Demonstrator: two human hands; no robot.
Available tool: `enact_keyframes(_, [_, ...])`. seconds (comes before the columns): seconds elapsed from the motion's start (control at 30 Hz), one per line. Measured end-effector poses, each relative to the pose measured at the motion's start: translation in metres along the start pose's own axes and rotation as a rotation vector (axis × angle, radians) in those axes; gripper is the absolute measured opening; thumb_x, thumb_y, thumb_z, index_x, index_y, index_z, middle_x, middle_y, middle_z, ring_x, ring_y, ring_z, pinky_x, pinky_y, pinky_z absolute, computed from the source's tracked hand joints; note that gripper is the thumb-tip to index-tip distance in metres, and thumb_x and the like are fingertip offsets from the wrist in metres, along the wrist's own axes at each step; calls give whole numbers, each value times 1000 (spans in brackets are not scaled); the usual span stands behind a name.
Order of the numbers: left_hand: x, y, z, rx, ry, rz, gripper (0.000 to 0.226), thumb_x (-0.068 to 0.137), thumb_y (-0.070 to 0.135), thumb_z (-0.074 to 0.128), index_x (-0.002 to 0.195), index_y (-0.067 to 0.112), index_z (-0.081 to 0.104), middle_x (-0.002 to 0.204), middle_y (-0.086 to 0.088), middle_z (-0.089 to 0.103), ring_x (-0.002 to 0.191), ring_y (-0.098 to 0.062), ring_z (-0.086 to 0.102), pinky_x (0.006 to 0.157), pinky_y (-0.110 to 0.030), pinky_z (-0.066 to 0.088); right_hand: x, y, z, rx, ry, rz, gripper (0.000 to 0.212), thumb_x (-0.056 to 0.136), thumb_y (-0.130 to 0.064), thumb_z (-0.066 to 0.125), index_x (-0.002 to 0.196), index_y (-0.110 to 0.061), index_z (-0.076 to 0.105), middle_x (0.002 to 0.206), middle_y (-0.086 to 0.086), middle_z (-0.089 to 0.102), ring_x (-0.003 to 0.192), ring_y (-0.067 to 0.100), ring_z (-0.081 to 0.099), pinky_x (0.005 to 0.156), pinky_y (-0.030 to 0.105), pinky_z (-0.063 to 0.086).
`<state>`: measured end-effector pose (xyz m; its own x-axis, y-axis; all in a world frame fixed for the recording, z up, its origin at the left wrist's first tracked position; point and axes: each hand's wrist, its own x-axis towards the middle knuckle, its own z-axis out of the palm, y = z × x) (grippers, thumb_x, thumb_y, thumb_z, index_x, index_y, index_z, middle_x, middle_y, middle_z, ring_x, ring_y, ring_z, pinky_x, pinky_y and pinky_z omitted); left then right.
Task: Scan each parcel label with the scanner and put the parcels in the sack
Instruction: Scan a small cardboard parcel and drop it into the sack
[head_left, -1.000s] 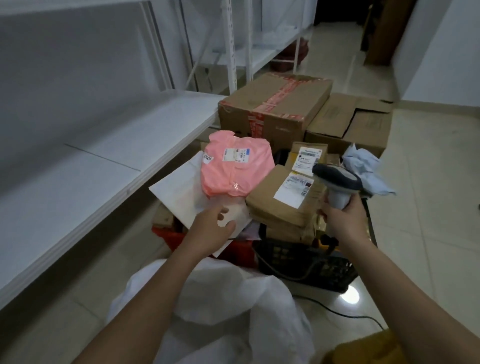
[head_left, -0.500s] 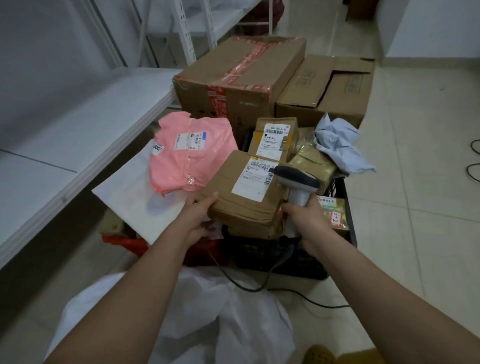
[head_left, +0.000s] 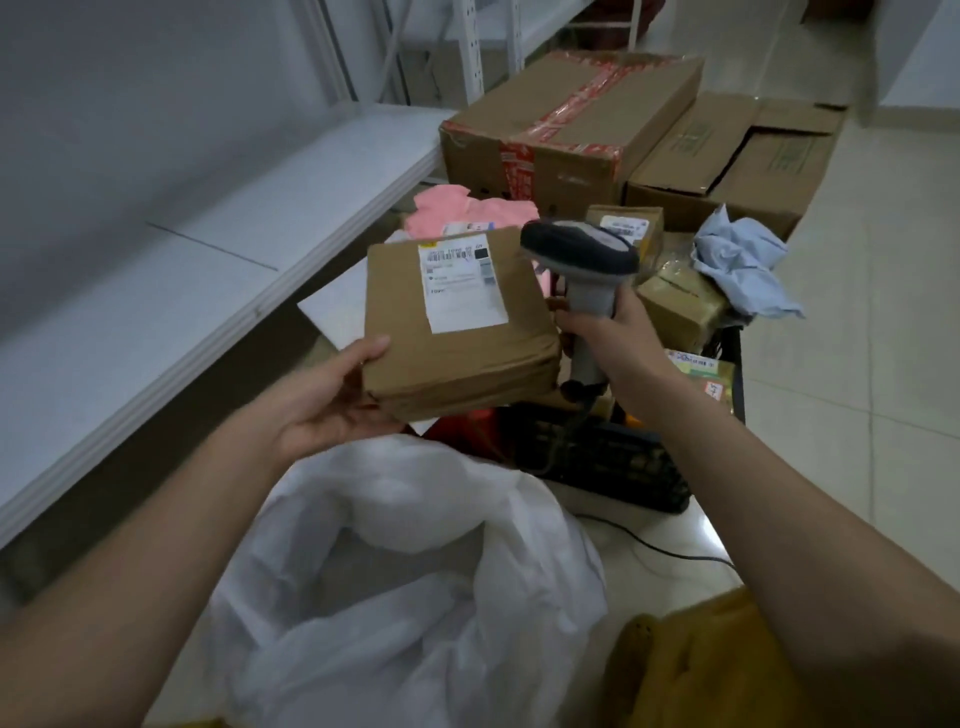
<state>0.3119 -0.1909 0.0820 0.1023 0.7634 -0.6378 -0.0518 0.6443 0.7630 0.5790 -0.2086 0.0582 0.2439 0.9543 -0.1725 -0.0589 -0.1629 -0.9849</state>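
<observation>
We hold brown parcel (head_left: 457, 332) in left hand (head_left: 332, 400), label up; right hand (head_left: 608, 338) grips scanner (head_left: 582, 249) at parcel's 3 o'clock. Scan step. Next: aim scanner at label (head_left: 460, 280), then drop parcel into sack (head_left: 415, 571) at 6 o'clock.

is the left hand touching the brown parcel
Touching: the head view shows the left hand gripping the brown parcel, thumb on top, palm under its corner.

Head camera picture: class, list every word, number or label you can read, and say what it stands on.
None reads for certain.
White label on the flat brown cardboard parcel: barcode, print blurred.
Label on the small brown box: too small.
Red printed tape on the large cardboard carton: blurred.
</observation>
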Motion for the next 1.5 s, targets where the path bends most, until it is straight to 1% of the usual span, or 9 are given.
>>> enact_keyframes(0.1, [-35, -52, -40, -107, -24, -90, 82, 50, 19, 92, 124, 13, 57, 119, -21, 57, 109, -42, 59, 73, -56, 58, -24, -3, 17, -94, -73, 62, 39, 91, -15, 67, 126, -23, 51, 104, 3, 63, 90, 20, 60, 74, 33, 53])
enact_keyframes(0.23, [-52, -108, -65, -181, 107, -76, 32, 82, 8, 66, 114, 12, 59, 130, -21, 53, 116, -38, 54, 90, -56, 50, -45, -17, 26, -160, -125, 125, 33, 94, -32, 63, 124, -20, 57, 103, 7, 61, 94, 23, 57, 79, 37, 48])
enact_keyframes(0.43, [-36, -111, -80, -278, 165, 57, 59, 80, -4, 67, 134, 13, 47, 131, -14, 57, 111, -34, 58, 78, -44, 56, -63, -20, 29, -22, -343, 156, 11, 99, -20, 52, 105, -14, 59, 78, 5, 58, 69, 18, 55, 67, 32, 45])
enact_keyframes(0.63, [-18, -104, -83, -300, 205, 111, 70, 82, -7, 67, 137, 20, 34, 125, -11, 56, 118, -36, 55, 100, -50, 47, -63, -15, 51, -328, -491, 97, 31, 84, -44, 68, 112, -32, 63, 98, 11, 64, 95, 31, 62, 86, 46, 52])
enact_keyframes(0.73, [-10, -104, -88, -321, 224, 95, 75, 80, -5, 70, 140, 20, 32, 126, -11, 56, 118, -36, 55, 101, -51, 46, -63, -18, 62, -326, -554, 63, 29, 94, -32, 61, 123, -25, 61, 103, 11, 62, 95, 27, 59, 86, 42, 50])
enact_keyframes(0.87, [-1, -106, -95, -331, 252, 92, 79, 79, -4, 72, 142, 21, 31, 131, -12, 54, 119, -36, 55, 92, -47, 51, -62, -27, 71, -289, -607, 23, 15, 98, -26, 55, 112, -24, 61, 104, 13, 61, 83, 19, 57, 76, 35, 48])
enact_keyframes(1.1, [7, -106, -94, -353, 267, 80, 81, 78, -3, 73, 143, 20, 32, 124, -9, 55, 116, -34, 56, 74, -41, 55, -63, -36, 64, -193, -575, 71, 32, 97, -26, 55, 125, -11, 57, 94, 0, 62, 76, 15, 56, 60, 24, 49])
enact_keyframes(1.3, [8, -106, -89, -339, 276, 88, 76, 81, -3, 71, 143, 18, 32, 112, -4, 57, 111, -31, 58, 66, -37, 53, -68, -40, 55, -132, -538, 92, 33, 97, -25, 55, 127, -10, 55, 110, 9, 61, 75, 18, 55, 62, 27, 49])
enact_keyframes(1.5, [8, -107, -87, -336, 278, 85, 75, 82, -2, 70, 143, 18, 32, 114, -4, 55, 114, -32, 56, 68, -38, 54, -71, -43, 45, -102, -528, 91, 30, 97, -24, 55, 123, -7, 56, 92, 4, 60, 70, 16, 56, 58, 26, 49])
